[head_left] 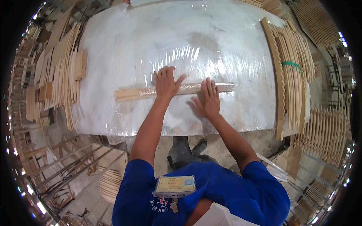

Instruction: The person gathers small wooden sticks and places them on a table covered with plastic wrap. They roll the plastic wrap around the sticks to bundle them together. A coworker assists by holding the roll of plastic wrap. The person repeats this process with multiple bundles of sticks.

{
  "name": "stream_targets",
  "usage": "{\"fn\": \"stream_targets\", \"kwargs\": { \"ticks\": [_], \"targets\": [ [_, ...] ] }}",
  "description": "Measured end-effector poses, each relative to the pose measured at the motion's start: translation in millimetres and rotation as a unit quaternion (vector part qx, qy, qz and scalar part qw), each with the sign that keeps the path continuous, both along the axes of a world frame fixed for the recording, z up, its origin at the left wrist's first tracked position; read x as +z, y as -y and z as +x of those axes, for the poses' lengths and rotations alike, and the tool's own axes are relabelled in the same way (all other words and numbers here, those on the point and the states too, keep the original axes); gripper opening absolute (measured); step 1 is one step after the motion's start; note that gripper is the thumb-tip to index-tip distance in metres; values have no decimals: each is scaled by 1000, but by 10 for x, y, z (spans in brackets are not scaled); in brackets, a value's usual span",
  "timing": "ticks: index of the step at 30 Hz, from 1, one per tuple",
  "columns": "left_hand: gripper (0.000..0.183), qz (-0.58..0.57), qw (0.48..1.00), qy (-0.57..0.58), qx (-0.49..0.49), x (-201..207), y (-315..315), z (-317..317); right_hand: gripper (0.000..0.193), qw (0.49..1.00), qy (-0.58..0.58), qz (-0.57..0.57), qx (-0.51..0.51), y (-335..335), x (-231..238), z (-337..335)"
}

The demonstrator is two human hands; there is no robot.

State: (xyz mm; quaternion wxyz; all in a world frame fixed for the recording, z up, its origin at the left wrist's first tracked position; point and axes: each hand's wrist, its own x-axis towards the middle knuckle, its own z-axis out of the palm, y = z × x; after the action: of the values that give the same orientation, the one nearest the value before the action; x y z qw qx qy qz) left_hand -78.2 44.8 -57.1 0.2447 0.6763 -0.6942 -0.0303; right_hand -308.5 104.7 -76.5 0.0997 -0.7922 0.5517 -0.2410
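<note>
A bundle of light wooden strips (139,93), wrapped in clear plastic film over its middle and right part, lies crosswise on the film-covered table (226,49). My left hand (166,83) rests across the bundle left of its middle, fingers spread and pointing away from me. Farther right, my right hand (209,98) lies with its fingers on the wrapped part and its thumb held out toward the left. Both palms face down, and neither hand is closed round the wood. The bundle's left end shows bare wood grain.
Stacked wooden slats (292,75) with a green band stand along the table's right edge. More wooden boards (68,79) line the left edge. Metal racks (75,162) stand at the lower left, and slatted wooden pieces (322,128) at the right.
</note>
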Motion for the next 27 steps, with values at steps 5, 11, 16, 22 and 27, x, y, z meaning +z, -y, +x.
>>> {"fn": "stream_targets", "kwargs": {
  "ticks": [5, 11, 16, 22, 27],
  "targets": [
    [52, 19, 995, -98, -16, -214, 184, 183, 103, 997, -65, -30, 12, 1253, 91, 245],
    [80, -16, 995, 28, -90, -132, 635, 70, 84, 991, 6, -125, -39, 2824, 248, 486],
    [80, 20, 994, 68, -82, -101, 1187, 199, 68, 986, 158, -15, -47, 2924, 238, 447],
    [67, 13, 991, 125, -50, -87, 1285, 217, 74, 993, 14, -113, -26, 2037, 180, -27],
    [66, 63, 993, 103, 2, -94, 320, 172, 78, 993, -76, -39, 77, 1607, 125, -157]
  ]
}}
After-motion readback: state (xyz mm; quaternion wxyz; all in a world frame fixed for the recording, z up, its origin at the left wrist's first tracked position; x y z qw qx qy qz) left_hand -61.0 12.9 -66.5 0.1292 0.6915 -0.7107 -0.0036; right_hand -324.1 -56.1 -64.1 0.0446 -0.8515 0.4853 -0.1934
